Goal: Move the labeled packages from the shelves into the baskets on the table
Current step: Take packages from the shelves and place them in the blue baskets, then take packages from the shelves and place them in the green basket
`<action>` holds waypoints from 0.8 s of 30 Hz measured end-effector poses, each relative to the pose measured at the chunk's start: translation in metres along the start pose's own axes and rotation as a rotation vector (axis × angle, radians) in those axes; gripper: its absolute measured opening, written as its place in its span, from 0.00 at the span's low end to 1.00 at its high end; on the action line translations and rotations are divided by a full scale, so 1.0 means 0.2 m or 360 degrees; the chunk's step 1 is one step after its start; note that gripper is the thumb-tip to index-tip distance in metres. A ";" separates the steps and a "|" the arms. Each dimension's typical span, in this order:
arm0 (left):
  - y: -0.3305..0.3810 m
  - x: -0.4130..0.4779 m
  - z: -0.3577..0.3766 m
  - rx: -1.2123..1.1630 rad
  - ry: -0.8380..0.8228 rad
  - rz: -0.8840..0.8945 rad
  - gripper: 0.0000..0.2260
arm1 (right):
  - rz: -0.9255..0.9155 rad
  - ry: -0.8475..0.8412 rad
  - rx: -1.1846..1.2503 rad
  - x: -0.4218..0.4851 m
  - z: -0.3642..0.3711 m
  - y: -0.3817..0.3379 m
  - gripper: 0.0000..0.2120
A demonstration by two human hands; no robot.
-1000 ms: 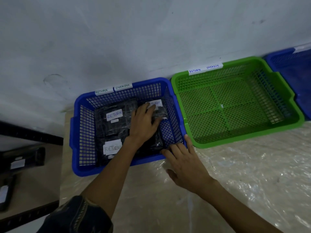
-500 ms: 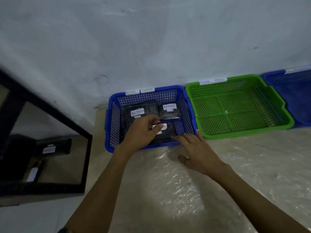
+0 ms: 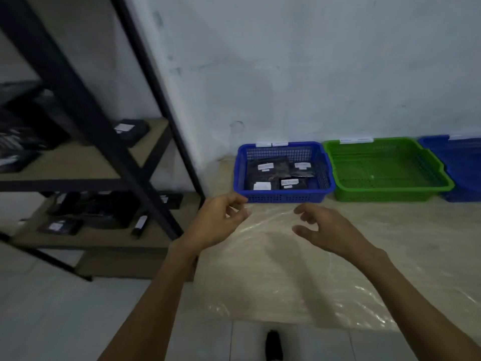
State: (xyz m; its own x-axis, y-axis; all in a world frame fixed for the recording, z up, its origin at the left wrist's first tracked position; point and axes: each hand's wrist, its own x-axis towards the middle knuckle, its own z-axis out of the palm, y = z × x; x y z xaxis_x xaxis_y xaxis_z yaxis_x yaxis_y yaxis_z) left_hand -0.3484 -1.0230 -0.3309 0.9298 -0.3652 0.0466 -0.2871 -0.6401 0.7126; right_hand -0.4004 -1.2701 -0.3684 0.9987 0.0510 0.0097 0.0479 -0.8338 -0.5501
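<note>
A blue basket stands on the table against the wall and holds several black packages with white labels. Beside it on the right sits an empty green basket, then a second blue basket at the frame's edge. My left hand hovers just in front of the blue basket's left corner, fingers loosely curled, holding nothing. My right hand hangs over the table in front of the basket, also empty. More black labeled packages lie on the shelves, one on the upper board and several on the lower board.
A black metal shelf frame with wooden boards stands left of the table. The table is covered with a crinkled clear plastic sheet. White floor tiles and a dark shoe tip show below.
Both hands have pulled back out of the blue basket, leaving the packages inside. The view has backed away and turned left, bringing the shelves into sight.
</note>
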 end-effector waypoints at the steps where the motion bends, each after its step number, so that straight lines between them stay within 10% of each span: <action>1: 0.01 -0.08 -0.06 0.0001 0.0013 -0.0002 0.10 | -0.0020 0.0006 0.0001 -0.03 0.00 -0.07 0.18; 24: -0.83 -1.57 -1.68 0.0104 0.0359 0.0049 0.10 | -0.0451 0.0052 -0.0048 -0.42 0.75 -2.14 0.20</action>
State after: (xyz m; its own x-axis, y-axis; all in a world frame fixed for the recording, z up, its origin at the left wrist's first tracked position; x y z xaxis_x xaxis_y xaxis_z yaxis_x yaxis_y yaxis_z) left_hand -0.5154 -0.5753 -0.2293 0.9461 -0.2296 0.2284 -0.3238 -0.6760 0.6619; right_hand -0.5076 -0.8340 -0.2592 0.9455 0.2670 0.1864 0.3252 -0.8048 -0.4966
